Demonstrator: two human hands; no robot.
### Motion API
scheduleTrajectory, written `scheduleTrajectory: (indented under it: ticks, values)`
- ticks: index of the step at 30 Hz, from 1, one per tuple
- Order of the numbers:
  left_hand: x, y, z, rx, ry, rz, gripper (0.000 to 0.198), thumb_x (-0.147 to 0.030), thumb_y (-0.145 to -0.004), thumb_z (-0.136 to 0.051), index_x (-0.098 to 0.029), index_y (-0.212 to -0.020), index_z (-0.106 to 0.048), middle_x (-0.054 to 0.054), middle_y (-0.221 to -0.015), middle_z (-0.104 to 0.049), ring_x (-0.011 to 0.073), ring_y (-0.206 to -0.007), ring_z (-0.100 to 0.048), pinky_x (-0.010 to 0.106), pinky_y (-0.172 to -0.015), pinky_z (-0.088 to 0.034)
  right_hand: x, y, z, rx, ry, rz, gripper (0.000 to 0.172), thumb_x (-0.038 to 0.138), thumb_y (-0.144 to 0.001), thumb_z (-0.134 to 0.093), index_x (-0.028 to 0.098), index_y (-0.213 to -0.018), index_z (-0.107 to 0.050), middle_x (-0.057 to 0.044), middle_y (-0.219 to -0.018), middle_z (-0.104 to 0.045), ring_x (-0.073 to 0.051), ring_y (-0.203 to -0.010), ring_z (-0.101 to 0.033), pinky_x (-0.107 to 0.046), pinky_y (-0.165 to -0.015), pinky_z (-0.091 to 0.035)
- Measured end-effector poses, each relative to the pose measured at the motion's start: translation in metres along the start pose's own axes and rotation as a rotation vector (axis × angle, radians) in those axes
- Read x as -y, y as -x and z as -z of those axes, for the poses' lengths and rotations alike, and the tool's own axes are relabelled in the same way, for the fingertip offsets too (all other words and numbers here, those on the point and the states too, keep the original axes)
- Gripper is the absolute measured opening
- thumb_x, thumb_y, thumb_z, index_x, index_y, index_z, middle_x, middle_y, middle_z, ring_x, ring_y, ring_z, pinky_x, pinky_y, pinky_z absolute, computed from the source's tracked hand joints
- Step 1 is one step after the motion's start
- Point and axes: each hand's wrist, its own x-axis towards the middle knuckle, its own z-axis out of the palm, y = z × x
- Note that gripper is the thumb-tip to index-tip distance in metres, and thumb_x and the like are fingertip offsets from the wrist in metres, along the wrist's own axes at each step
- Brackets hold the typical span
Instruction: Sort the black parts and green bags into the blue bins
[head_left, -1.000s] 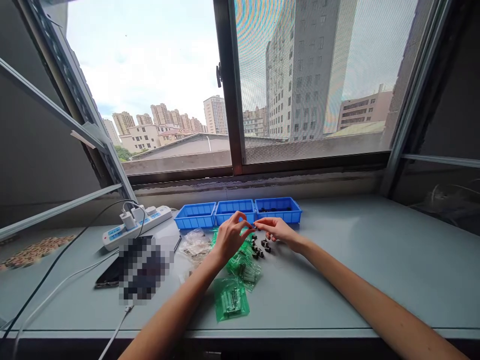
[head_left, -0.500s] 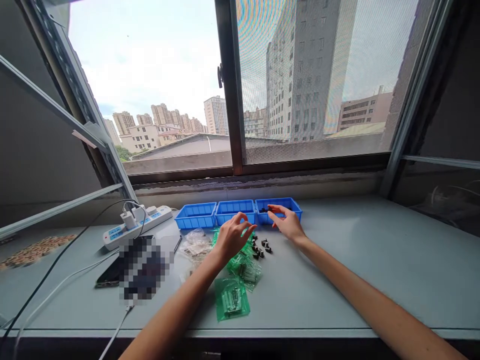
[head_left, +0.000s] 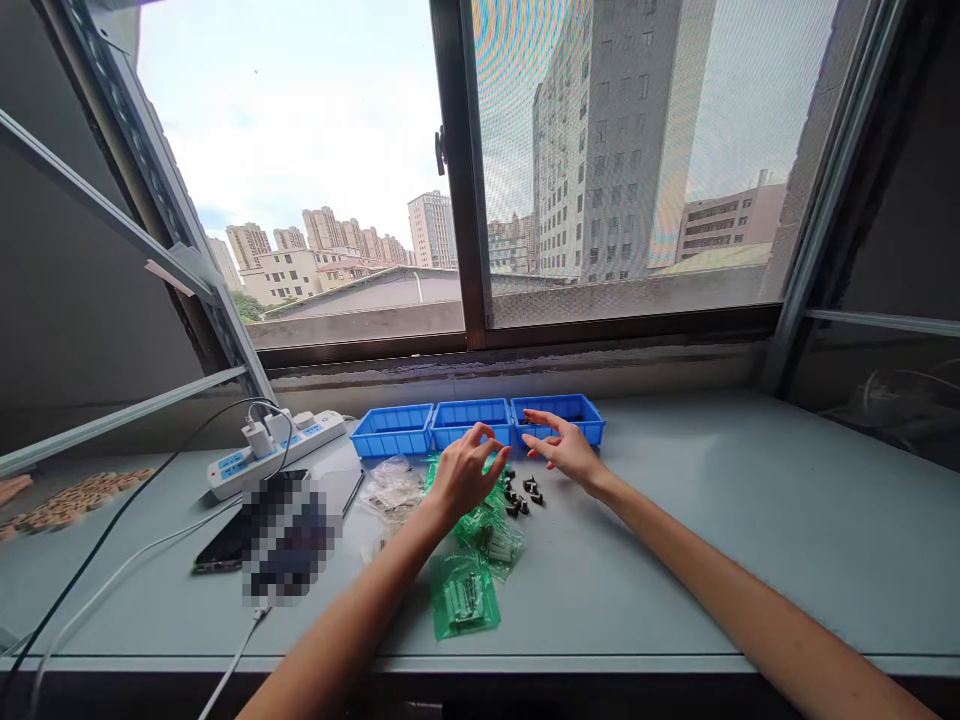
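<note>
My left hand (head_left: 466,475) hovers over green plastic packets (head_left: 487,530) that hold small metal-looking parts. Its fingers are curved, with a gap between thumb and forefinger and nothing visible in it. My right hand (head_left: 566,452) is in front of the right blue bin (head_left: 592,432), fingers apart and no object seen between them. Small dark parts show inside that bin, partly behind my fingers. Between my hands, several small dark fittings (head_left: 534,492) lie loose on the table. One green packet (head_left: 465,600) rests nearer the table's front edge.
The middle blue bin (head_left: 471,412) and left blue bin (head_left: 391,440) stand alongside. Clear plastic bags (head_left: 394,490) lie left of the packets. Farther left are a power strip (head_left: 274,455), cables and a dark flat device (head_left: 225,545). Another person's hand (head_left: 13,488) appears by a pile of tan pieces (head_left: 82,498).
My right hand has drawn slightly left and down from the right bin, its fingers spreading. My left hand has hardly moved. Another person's hand has come into view at the far left.
</note>
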Motion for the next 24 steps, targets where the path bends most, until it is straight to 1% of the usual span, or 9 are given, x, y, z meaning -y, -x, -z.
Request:
scheduleTrajectory:
  ticks: [2, 4, 6, 8, 10, 14, 16, 20, 24]
  values:
    - [0.000, 0.000, 0.000, 0.003, -0.004, -0.002, 0.031, -0.033, -0.093, -0.038, -0.017, -0.080, -0.062, 0.002, -0.090, -0.059, 0.0081, -0.061, -0.055, 0.021, -0.059, -0.045, -0.001, 0.000, 0.002, -0.034, 0.159, 0.046, 0.035, 0.036, -0.070, -0.061, 0.024, -0.103, -0.066, -0.005, -0.107, -0.065, -0.012, -0.057, -0.060, -0.023, -0.047, -0.043]
    - [0.000, 0.000, 0.000, 0.000, 0.000, -0.005, 0.030, -0.032, -0.093, -0.039, -0.017, -0.080, -0.062, 0.002, -0.090, -0.059, 0.0083, -0.061, -0.055, 0.021, -0.058, -0.045, 0.001, 0.002, 0.004, -0.052, 0.358, 0.094, 0.023, 0.039, -0.067, -0.065, 0.025, -0.084, -0.070, -0.002, -0.093, -0.068, -0.014, -0.061, -0.059, -0.026, -0.054, -0.043]
    - [0.000, 0.000, 0.000, -0.004, 0.007, -0.003, 0.029, -0.031, -0.092, -0.040, -0.017, -0.080, -0.061, 0.002, -0.090, -0.059, 0.0085, -0.061, -0.055, 0.021, -0.058, -0.045, 0.004, 0.005, 0.006, 0.008, 0.504, 0.109, 0.020, 0.044, -0.063, -0.069, 0.027, -0.073, -0.071, -0.001, -0.084, -0.069, -0.019, -0.071, -0.061, -0.027, -0.059, -0.042]
    - [0.000, 0.000, 0.001, 0.001, 0.012, 0.002, 0.028, -0.031, -0.092, -0.040, -0.017, -0.079, -0.061, 0.002, -0.090, -0.059, 0.0084, -0.061, -0.055, 0.021, -0.057, -0.045, 0.007, 0.008, 0.008, 0.112, 0.561, 0.091, 0.023, 0.049, -0.059, -0.071, 0.028, -0.068, -0.071, -0.001, -0.078, -0.069, -0.022, -0.076, -0.062, -0.027, -0.060, -0.040]
    - [-0.001, 0.000, 0.001, 0.014, 0.016, 0.007, 0.028, -0.030, -0.092, -0.040, -0.017, -0.080, -0.061, 0.003, -0.090, -0.058, 0.0080, -0.061, -0.054, 0.021, -0.057, -0.045, 0.010, 0.010, 0.011, 0.205, 0.558, 0.047, 0.027, 0.052, -0.057, -0.072, 0.027, -0.068, -0.072, -0.001, -0.072, -0.069, -0.021, -0.070, -0.062, -0.026, -0.057, -0.040]
    - [-0.001, 0.000, 0.002, 0.036, 0.009, 0.019, 0.029, -0.030, -0.092, -0.039, -0.017, -0.081, -0.062, 0.003, -0.091, -0.059, 0.0079, -0.061, -0.054, 0.021, -0.058, -0.046, 0.012, 0.010, 0.017, 0.430, 0.412, -0.089, 0.040, 0.053, -0.054, -0.074, 0.023, -0.080, -0.073, -0.003, -0.070, -0.068, -0.012, -0.047, -0.054, -0.024, -0.043, -0.038]
    - [-0.001, 0.000, 0.002, 0.037, 0.005, 0.017, 0.030, -0.031, -0.092, -0.038, -0.017, -0.080, -0.062, 0.003, -0.091, -0.059, 0.0079, -0.060, -0.054, 0.021, -0.058, -0.046, 0.011, 0.010, 0.019, 0.511, 0.330, -0.125, 0.043, 0.049, -0.052, -0.077, 0.021, -0.084, -0.072, -0.004, -0.071, -0.068, -0.010, -0.044, -0.052, -0.022, -0.041, -0.038]
    - [-0.001, 0.000, 0.001, 0.024, 0.003, 0.014, 0.030, -0.031, -0.092, -0.039, -0.017, -0.080, -0.062, 0.002, -0.091, -0.059, 0.0079, -0.060, -0.054, 0.021, -0.058, -0.045, 0.008, 0.010, 0.020, 0.564, 0.228, -0.155, 0.045, 0.046, -0.053, -0.077, 0.019, -0.088, -0.072, -0.006, -0.073, -0.068, -0.011, -0.046, -0.055, -0.021, -0.041, -0.041]
    - [-0.001, 0.000, 0.001, 0.027, 0.004, 0.014, 0.030, -0.031, -0.092, -0.039, -0.017, -0.080, -0.063, 0.002, -0.091, -0.059, 0.0077, -0.060, -0.055, 0.021, -0.058, -0.045, 0.007, 0.009, 0.019, 0.583, 0.223, -0.151, 0.040, 0.043, -0.056, -0.075, 0.018, -0.087, -0.072, -0.005, -0.069, -0.067, -0.011, -0.046, -0.056, -0.021, -0.040, -0.040]
